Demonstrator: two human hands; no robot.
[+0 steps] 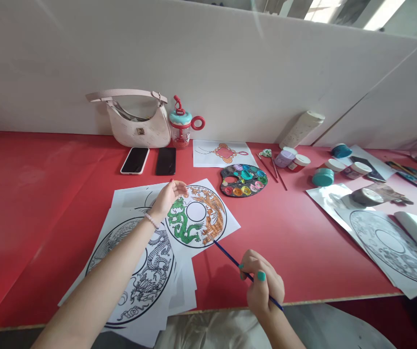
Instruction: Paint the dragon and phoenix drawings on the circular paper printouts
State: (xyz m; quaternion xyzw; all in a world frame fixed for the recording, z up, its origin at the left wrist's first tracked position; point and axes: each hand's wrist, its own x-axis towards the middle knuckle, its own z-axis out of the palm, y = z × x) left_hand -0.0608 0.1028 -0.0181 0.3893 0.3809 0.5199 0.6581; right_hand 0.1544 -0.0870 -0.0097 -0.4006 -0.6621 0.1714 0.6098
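Note:
My right hand (264, 281) grips a blue-handled paintbrush (226, 253); the brush's tip meets the lower edge of a round dragon-and-phoenix picture (197, 212). On that sheet the dragon is green and the phoenix orange, around a white centre circle. Over the sheet's upper left edge lies my left hand (170, 196), fingers loosely bent and apart from any tool, with a beaded bracelet at the wrist. Beneath my left forearm are stacked papers, the top one an uncoloured dragon drawing (150, 281).
A paint palette (235, 190) with several colours lies beyond the sheet, beside brushes (276, 169) and paint jars (323, 177). Behind stand a handbag (141, 131), a straw cup (181, 131) and a white bottle (303, 128). Two phones (166, 161) lie left, another line drawing (390, 242) right.

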